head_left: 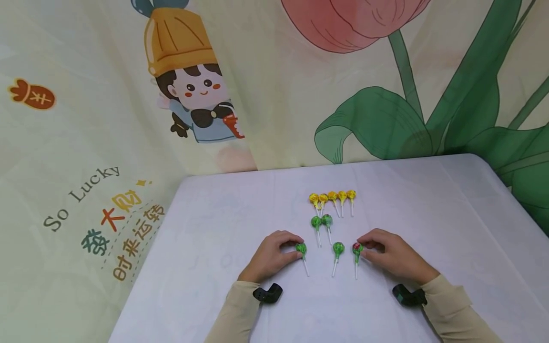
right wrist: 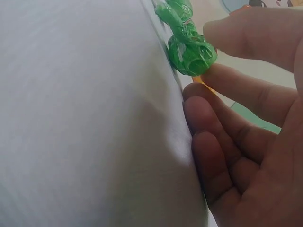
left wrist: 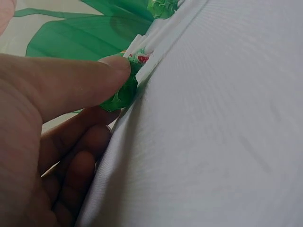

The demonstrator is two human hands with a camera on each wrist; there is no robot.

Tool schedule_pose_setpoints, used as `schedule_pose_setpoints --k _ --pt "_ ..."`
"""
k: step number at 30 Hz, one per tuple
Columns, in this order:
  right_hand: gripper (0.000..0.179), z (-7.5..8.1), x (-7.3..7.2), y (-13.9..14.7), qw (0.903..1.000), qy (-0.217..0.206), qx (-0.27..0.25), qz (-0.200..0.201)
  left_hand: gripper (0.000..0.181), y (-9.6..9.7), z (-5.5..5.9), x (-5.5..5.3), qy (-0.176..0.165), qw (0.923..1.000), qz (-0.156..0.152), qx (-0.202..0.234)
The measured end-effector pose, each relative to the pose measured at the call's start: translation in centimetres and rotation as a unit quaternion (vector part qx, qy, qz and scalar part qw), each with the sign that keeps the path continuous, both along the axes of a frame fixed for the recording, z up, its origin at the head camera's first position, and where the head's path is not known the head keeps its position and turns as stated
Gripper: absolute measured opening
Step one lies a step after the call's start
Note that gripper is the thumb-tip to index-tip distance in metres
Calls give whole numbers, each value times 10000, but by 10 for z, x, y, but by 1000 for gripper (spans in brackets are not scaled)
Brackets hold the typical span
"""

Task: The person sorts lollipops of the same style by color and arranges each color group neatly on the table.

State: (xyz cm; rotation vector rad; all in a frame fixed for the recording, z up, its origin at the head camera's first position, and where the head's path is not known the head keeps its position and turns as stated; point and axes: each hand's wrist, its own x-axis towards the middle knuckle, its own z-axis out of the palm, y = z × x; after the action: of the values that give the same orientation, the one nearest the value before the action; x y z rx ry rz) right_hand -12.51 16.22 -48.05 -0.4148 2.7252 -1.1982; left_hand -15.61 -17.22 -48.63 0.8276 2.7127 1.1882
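Observation:
Between thumb and fingertips, my left hand [head_left: 272,257] pinches a green-wrapped lollipop [head_left: 301,248], its white stick pointing toward me. The left wrist view shows the thumb pressed over the green wrapper [left wrist: 124,97]. On the other side, my right hand [head_left: 394,255] has its thumb and index fingertips at the head of a green lollipop with a red top [head_left: 357,248]; its other fingers curl against the white tabletop in the right wrist view, beside the green candy head [right wrist: 191,54]. Another green lollipop [head_left: 338,248] lies between the two hands.
Farther back lie two green lollipops [head_left: 316,222] side by side. Behind them is a row of several yellow lollipops [head_left: 332,196], sticks toward me. The white table [head_left: 231,209] ends at a printed curtain [head_left: 274,95] at the back and left.

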Motion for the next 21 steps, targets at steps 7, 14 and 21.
schedule_pose_setpoints --k 7,14,21 --pt "24 -2 0 -2 9998 169 -59 10 26 -1 -2 -1 109 9999 -83 15" --pt "19 -5 1 -1 9996 235 -170 -29 24 -1 -5 -3 57 10000 -3 -24" --pt "22 -6 -1 -1 9996 258 -109 -26 24 0 -7 -2 -162 9997 170 23"
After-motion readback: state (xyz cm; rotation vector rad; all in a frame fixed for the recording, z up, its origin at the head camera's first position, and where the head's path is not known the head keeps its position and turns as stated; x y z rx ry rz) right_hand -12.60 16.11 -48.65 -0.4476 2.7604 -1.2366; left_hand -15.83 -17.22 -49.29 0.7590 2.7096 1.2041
